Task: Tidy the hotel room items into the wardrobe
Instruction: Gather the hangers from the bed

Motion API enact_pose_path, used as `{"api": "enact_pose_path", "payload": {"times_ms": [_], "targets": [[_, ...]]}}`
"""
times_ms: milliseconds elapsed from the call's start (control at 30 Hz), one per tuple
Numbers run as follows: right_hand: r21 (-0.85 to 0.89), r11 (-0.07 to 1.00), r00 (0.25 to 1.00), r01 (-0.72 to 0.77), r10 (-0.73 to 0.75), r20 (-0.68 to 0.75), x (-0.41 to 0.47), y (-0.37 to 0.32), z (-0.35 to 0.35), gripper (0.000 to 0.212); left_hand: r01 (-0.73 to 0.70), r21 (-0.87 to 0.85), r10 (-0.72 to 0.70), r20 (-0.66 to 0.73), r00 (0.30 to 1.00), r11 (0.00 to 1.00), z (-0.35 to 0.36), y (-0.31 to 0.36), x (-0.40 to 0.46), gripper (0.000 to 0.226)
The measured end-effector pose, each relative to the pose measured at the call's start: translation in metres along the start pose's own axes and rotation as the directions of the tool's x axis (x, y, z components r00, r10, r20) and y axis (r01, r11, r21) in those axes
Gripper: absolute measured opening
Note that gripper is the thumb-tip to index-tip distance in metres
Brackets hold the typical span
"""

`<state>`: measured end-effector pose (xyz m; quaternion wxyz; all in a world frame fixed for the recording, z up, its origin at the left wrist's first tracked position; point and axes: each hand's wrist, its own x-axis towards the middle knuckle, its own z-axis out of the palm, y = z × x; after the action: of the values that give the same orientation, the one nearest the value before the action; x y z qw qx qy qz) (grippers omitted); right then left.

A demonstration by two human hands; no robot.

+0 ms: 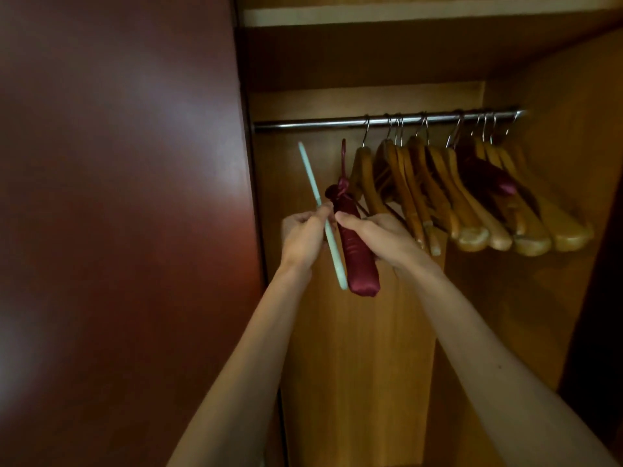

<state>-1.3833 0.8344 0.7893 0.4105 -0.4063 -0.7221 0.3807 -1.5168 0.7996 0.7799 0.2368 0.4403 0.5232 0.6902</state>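
We're looking straight into an open wardrobe (371, 332) in what reads as a hotel bedroom, all warm wood panelling inside with a dark reddish door (118, 197) drawn to the left. A chrome rail (320, 123) runs across under a pale shelf (404, 13), and a matching row of wooden hangers (472, 197) is bunched at its right end, one padded in burgundy satin (488, 176), the kind of uniform set a guest room supplies.
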Motion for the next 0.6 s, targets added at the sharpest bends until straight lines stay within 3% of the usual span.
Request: {"api": "enact_pose_path", "payload": {"times_ms": [100, 233, 600], "targets": [[0.071, 0.997, 1.0, 0.017, -0.016, -0.016, 0.033, -0.014, -0.01, 0.038, 0.044, 0.026, -0.044, -0.002, 0.999, 0.999, 0.017, 0.02, 0.032, 0.025], [0.099, 0.995, 1.0, 0.011, -0.009, -0.019, 0.078, -0.026, -0.023, 0.05, 0.044, 0.106, -0.044, 0.0, 0.999, 0.993, 0.033, 0.048, 0.079, 0.02], [0.101, 0.995, 1.0, -0.025, 0.023, 0.021, 0.15, -0.039, -0.038, 0.039, 0.069, 0.18, -0.069, -0.006, 0.998, 0.981, 0.06, 0.067, 0.139, 0.022]]}}
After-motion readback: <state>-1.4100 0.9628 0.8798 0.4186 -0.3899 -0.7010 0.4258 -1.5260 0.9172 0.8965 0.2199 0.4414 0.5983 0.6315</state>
